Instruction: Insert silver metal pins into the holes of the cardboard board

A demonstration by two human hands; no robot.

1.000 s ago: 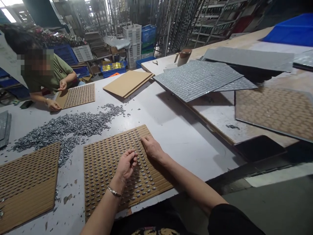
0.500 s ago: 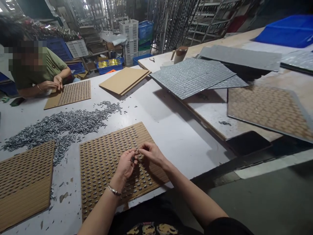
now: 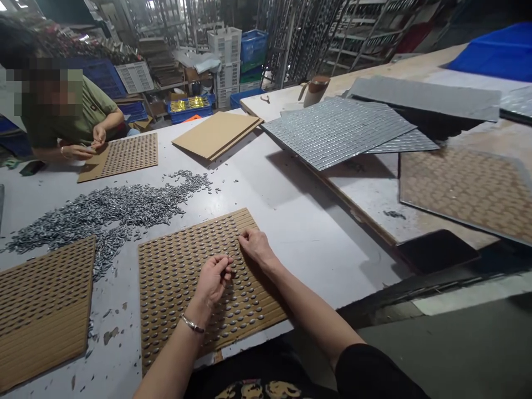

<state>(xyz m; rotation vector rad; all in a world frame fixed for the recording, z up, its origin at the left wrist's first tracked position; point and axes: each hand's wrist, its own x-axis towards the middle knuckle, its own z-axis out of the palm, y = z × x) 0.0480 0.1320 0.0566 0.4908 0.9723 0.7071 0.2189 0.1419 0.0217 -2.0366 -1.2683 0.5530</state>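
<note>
A ridged brown cardboard sheet (image 3: 170,299) lies in front of me, set with rows of small grey oval metal pieces (image 3: 228,327). Above its middle, my left hand (image 3: 214,277) is closed with curled fingers; a dark piece showed in it a moment ago, now mostly hidden by the fingers. My right hand (image 3: 255,244) pinches at the sheet's upper right part, fingertips touching or very near the end of a row. What sits between those fingertips is too small to tell. Bare ridges show along the sheet's right side.
Loose grey pieces form a long pile (image 3: 120,210) beyond the sheet. Another filled cardboard sheet (image 3: 45,354) lies at left. A co-worker (image 3: 89,119) handles a third sheet. Plain cardboard (image 3: 216,133), silvery ridged panels (image 3: 336,133) and a dark phone-like slab (image 3: 438,251) lie further right.
My right hand has moved away from my left, up and right to the end of a row. My left hand stays about where it was, its fingers more curled. The view has shifted slightly.
</note>
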